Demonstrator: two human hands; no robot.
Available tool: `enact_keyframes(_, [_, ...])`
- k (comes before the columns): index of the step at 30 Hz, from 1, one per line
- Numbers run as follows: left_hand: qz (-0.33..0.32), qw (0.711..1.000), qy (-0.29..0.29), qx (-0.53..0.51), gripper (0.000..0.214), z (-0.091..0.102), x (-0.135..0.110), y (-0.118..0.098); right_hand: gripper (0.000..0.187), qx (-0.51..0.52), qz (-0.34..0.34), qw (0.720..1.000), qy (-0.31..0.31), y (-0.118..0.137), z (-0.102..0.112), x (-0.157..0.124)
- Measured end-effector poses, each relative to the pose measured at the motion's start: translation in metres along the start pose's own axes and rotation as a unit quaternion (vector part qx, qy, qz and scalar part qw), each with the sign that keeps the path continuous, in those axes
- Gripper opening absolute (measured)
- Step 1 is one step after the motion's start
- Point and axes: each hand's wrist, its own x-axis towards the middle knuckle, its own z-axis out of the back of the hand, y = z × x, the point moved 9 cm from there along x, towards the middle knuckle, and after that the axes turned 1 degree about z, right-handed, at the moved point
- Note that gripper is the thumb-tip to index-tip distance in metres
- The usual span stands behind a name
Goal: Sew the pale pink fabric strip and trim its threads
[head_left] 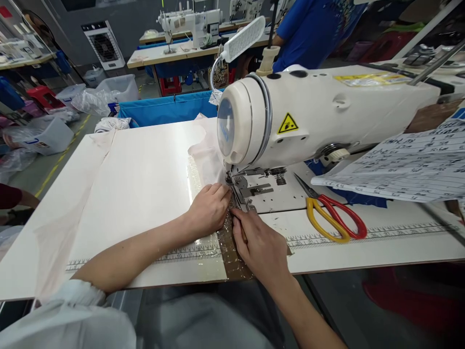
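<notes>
A white industrial sewing machine (337, 116) reaches in from the right, its needle and presser foot (228, 179) low at the head. Pale pink fabric (209, 162) lies on the table left of the foot. My left hand (210, 208) is closed with curled fingers at the fabric's near edge, just before the foot; its fingertips are hidden. Close on its right, my right hand (261, 245) has its fingers bent together beside the metal guide (238, 196). What it pinches, if anything, is too small to make out. Brown worn surface (232, 252) shows between the hands.
Scissors (332, 213) with red and yellow handles lie right of the machine bed. Written paper sheets (399, 160) hang over the right side. A blue cloth trough (167, 107) runs behind the table. Beyond are a person in blue (308, 34) and another sewing machine (192, 24).
</notes>
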Motion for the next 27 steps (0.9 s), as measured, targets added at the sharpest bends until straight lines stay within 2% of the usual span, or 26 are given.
enact_keyframes(11, [0.030,0.999,0.018,-0.014,0.037,-0.001,0.003,0.016,0.023,-0.095,-0.021,0.995,0.015,0.011,-0.010,0.002])
enact_keyframes(15, [0.033,0.999,0.002,-0.037,0.035,0.000,0.002,0.024,0.025,-0.069,-0.021,0.997,0.006,0.011,-0.004,-0.003])
enact_keyframes(20, [0.047,0.997,-0.019,-0.064,0.033,0.006,0.004,0.032,0.024,0.022,-0.001,1.000,-0.013,0.015,0.006,-0.014])
enact_keyframes(22, [0.061,0.996,-0.007,-0.060,0.033,0.013,0.001,0.034,0.026,0.032,0.028,0.999,-0.015,0.018,0.006,-0.019])
enact_keyframes(24, [0.053,0.997,0.031,-0.051,0.035,0.022,-0.007,0.034,0.030,0.019,0.044,0.998,-0.027,0.019,0.005,-0.022])
enact_keyframes(25, [0.041,0.997,0.053,-0.046,0.037,0.027,-0.014,0.034,0.036,0.023,0.048,0.998,-0.038,0.019,0.005,-0.023])
enact_keyframes(27, [0.026,0.995,0.090,-0.037,0.038,0.038,-0.037,0.036,0.047,0.042,0.044,0.998,-0.018,0.016,-0.004,-0.023])
